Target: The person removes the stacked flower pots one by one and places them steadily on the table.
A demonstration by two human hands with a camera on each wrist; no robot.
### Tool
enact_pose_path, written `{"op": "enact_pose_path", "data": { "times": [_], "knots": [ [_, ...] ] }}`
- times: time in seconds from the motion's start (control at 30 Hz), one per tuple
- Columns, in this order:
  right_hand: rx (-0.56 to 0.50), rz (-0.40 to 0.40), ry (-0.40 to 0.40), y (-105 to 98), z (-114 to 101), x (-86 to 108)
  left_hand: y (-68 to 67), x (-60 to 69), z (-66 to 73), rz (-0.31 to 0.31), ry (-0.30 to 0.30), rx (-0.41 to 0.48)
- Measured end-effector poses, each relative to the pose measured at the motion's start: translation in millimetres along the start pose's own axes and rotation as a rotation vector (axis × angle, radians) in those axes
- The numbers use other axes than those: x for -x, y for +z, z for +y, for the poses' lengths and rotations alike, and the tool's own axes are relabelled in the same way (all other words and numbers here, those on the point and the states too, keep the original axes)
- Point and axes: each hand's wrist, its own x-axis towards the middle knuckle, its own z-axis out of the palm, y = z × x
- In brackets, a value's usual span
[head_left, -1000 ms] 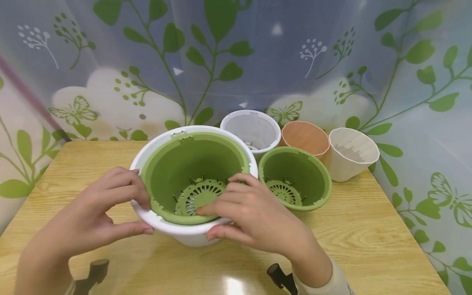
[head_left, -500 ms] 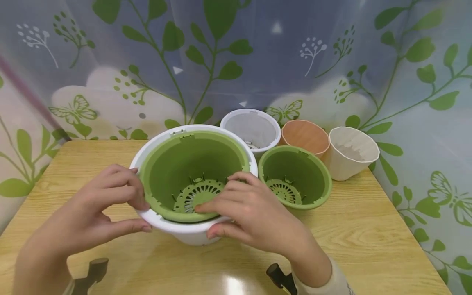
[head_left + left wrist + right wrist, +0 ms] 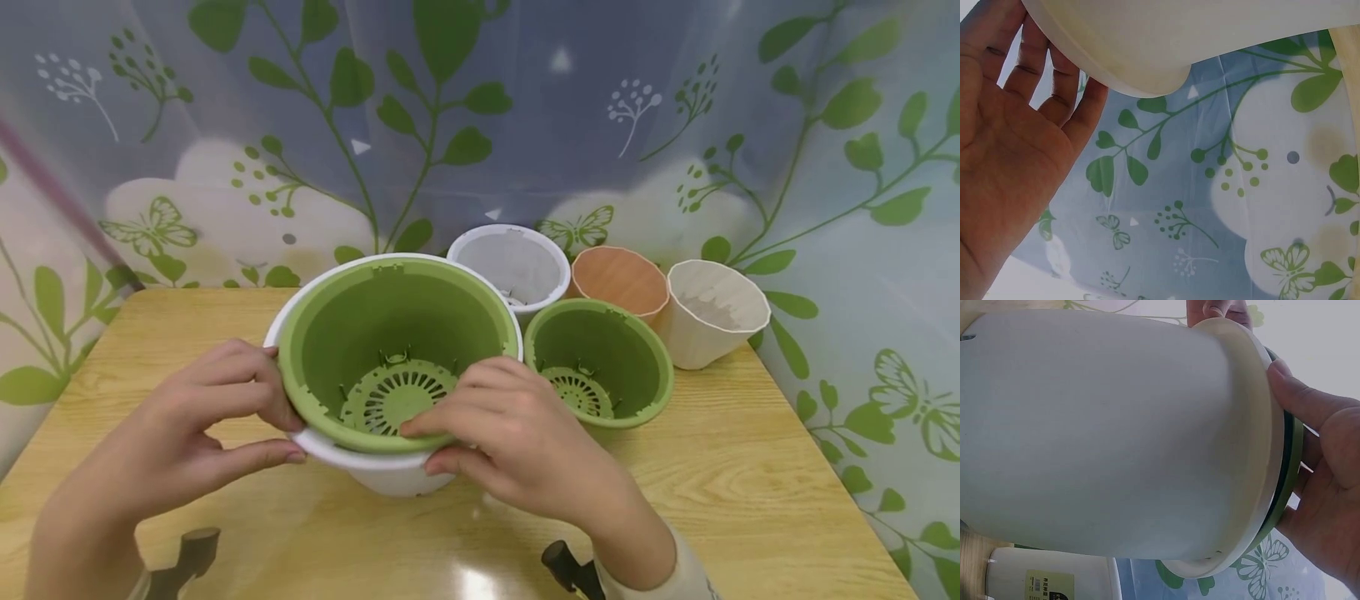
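A green plastic flowerpot (image 3: 390, 317) with a slotted base sits nested inside a larger white flowerpot (image 3: 397, 479). The left hand (image 3: 210, 408) holds the white rim at the left, thumb below and fingers against the edge; in the left wrist view its fingers (image 3: 1060, 94) reach up to the rim. From the right, the right hand (image 3: 517, 433) hooks its fingers over the green rim into the pot, while its thumb (image 3: 1304, 397) lies against the white rim. A dark gap shows between both rims in the right wrist view. The right hand hides part of the green rim.
Right of the nested pair stands a smaller green pot (image 3: 600, 358). Behind it are a white pot (image 3: 510, 262), an orange-brown pot (image 3: 618, 279) and a cream pot (image 3: 716, 308). All are on a wooden table (image 3: 750, 467) before a leaf-printed curtain (image 3: 570, 125).
The green flowerpot has risen within the white one; its rim now looks larger and covers more of the white rim. Both hands keep nearly the same places.
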Motion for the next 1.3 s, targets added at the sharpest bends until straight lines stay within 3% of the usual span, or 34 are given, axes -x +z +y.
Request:
{"op": "enact_pose_path", "data": {
  "times": [0.47, 0.7, 0.8, 1.1, 1.3],
  "knots": [
    [-0.043, 0.015, -0.017, -1.2, -0.8, -1.0, -0.9, 0.6, 2.2, -0.009, -0.019, 0.007],
    [0.007, 0.171, -0.029, -2.5, 0.6, -5.9, -1.6, -3.4, 3.7, -0.009, 0.03, 0.039],
    [0.019, 0.203, -0.036, -3.0, 1.5, -6.7, -1.5, -3.5, 2.9, -0.014, 0.04, 0.05],
    [0.062, 0.106, -0.04, -6.2, 2.6, -2.0, -1.1, -0.5, 2.8, -0.04, 0.002, 0.007],
    [0.116, 0.07, -0.031, -6.6, 1.4, -0.2, 2.1, -3.2, 4.9, -0.038, 0.015, -0.008]
  ]
}}
